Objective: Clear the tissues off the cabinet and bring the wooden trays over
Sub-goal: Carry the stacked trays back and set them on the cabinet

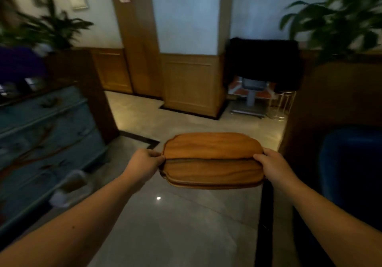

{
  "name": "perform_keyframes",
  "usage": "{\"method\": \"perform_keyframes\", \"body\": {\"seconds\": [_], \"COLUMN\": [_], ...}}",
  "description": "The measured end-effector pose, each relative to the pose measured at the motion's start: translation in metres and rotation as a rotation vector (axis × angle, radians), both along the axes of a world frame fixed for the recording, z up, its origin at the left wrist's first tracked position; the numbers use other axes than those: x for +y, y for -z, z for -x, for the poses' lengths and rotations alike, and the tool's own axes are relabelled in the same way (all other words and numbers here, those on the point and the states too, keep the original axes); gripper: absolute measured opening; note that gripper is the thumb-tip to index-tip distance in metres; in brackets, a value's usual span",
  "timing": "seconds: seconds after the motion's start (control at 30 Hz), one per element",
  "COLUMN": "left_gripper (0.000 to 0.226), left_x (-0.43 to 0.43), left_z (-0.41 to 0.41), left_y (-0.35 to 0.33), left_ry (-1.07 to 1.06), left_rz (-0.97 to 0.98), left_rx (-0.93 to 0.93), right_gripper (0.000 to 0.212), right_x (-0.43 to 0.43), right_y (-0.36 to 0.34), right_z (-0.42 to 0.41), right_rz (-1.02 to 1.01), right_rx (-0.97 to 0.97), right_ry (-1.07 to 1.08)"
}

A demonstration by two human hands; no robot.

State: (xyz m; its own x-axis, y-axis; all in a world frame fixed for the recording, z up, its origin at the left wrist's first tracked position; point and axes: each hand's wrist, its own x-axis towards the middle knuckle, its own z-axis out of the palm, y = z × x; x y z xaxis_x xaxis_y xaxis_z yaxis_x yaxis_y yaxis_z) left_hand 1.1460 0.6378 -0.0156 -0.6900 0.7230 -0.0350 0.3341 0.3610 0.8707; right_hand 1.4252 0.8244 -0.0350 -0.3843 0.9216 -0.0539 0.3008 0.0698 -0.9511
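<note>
A small stack of brown wooden trays [213, 161] hangs in front of me at waist height above the tiled floor. The upper tray is shifted back, so the lower one shows along the near side. My left hand [144, 161] grips the stack's left end and my right hand [272, 165] grips its right end, thumbs on top. The blue cabinet [47, 134] stands to my left. Its top is blurred and dark, and I cannot make out any tissues on it.
A wood-panelled pillar [192, 85] stands ahead, with a black-draped cart [262, 70] to its right. Potted plants [339, 21] sit on dark partitions at both sides. A blue seat [351, 171] is at my right. A person in purple [18, 64] is at far left.
</note>
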Motion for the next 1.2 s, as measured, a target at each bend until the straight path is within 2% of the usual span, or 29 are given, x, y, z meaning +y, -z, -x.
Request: {"method": "perform_keyframes", "body": {"seconds": [0.2, 0.33, 0.53, 0.63, 0.67, 0.73, 0.8, 1.0, 1.2], "left_gripper": [0.019, 0.035, 0.034, 0.041, 0.037, 0.016, 0.009, 0.023, 0.022], "left_x": [-0.081, -0.126, -0.163, -0.172, -0.176, -0.185, -0.197, -0.244, -0.302], "left_z": [0.091, 0.149, 0.231, 0.269, 0.284, 0.304, 0.324, 0.38, 0.451], "left_y": [-0.006, -0.009, -0.011, -0.015, -0.017, -0.021, -0.023, -0.027, -0.031], "left_ry": [-0.272, -0.473, -0.721, -0.835, -0.875, -0.946, -1.003, -1.135, -1.201], "left_rz": [-0.028, -0.055, -0.08, -0.115, -0.118, -0.13, -0.155, -0.173, -0.187], "left_rx": [-0.067, -0.039, -0.032, -0.028, -0.022, -0.027, -0.022, -0.019, 0.035], "right_gripper": [0.024, 0.024, 0.023, 0.024, 0.023, 0.021, 0.022, 0.02, 0.026], "right_x": [-0.01, -0.021, -0.03, -0.031, -0.032, -0.035, -0.041, -0.085, -0.152], "right_y": [-0.009, -0.005, -0.003, -0.007, -0.009, -0.011, -0.014, -0.03, -0.042], "right_z": [0.152, 0.259, 0.408, 0.479, 0.501, 0.538, 0.576, 0.687, 0.793], "right_rz": [-0.046, -0.037, -0.054, -0.059, -0.065, -0.061, -0.036, -0.019, -0.068], "right_rx": [-0.033, -0.044, 0.01, 0.024, 0.023, 0.027, 0.03, 0.074, 0.111], "right_ry": [-0.294, -0.493, -0.706, -0.8, -0.83, -0.896, -0.953, -1.079, -1.177]}}
